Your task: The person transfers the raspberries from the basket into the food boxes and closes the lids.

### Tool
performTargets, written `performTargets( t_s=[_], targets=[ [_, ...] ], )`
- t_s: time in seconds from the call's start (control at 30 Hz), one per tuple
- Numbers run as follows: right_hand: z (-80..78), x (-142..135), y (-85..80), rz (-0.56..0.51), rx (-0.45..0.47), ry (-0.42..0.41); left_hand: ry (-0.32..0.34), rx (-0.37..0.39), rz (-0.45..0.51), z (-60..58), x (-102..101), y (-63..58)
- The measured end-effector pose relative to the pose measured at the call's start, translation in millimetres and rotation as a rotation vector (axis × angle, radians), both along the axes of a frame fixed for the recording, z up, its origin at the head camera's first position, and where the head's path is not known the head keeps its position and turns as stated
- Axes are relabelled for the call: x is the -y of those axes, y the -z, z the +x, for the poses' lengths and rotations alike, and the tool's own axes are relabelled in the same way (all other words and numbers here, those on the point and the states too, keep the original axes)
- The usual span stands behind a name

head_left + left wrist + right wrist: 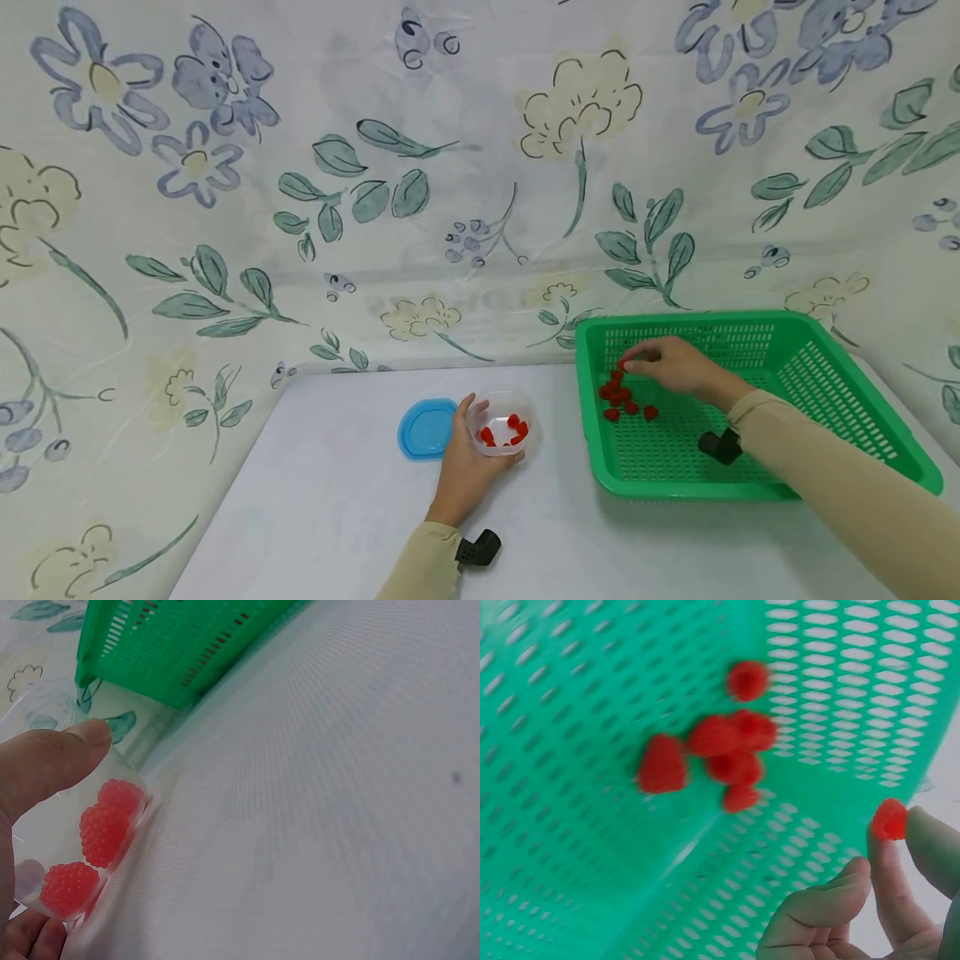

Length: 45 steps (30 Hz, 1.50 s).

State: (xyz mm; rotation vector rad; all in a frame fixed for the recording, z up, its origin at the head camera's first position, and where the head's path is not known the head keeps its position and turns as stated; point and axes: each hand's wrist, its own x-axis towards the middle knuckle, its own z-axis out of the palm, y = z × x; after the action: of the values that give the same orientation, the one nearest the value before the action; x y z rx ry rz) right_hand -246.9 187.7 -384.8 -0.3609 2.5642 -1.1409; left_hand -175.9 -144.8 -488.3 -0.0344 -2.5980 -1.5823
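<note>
My left hand grips a small clear plastic container on the table, thumb on one side and fingers on the other. Several red raspberries lie in its bottom. Over the left part of a green basket, my right hand pinches one raspberry between thumb and index finger. Its other fingers are bent inward, away from the berry. Beneath that hand, more raspberries lie loosely clustered on the basket floor, with one or two a little apart.
A blue lid lies flat on the white table, just left of the container. The slotted basket takes up the right side, its walls rising around the berries. Behind the table hangs a floral-patterned cloth.
</note>
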Motion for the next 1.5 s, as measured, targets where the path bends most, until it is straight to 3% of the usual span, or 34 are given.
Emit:
performTargets(
  t_s=[0.4,0.8,1.5],
  targets=[
    [25.9,13.0,-29.0,-0.014,-0.063,0.027,0.001,0.004,-0.003,1.2,-0.8,-2.7],
    [50.8,22.1,-41.6,-0.057,-0.114,0.039,-0.002,-0.006,0.001,1.5,-0.3,-2.1],
    [83.1,64.4,-34.8,-0.219,-0.176,0.027,-0.009,0.001,-0.003,0.3,-1.2,-1.3]
  ],
)
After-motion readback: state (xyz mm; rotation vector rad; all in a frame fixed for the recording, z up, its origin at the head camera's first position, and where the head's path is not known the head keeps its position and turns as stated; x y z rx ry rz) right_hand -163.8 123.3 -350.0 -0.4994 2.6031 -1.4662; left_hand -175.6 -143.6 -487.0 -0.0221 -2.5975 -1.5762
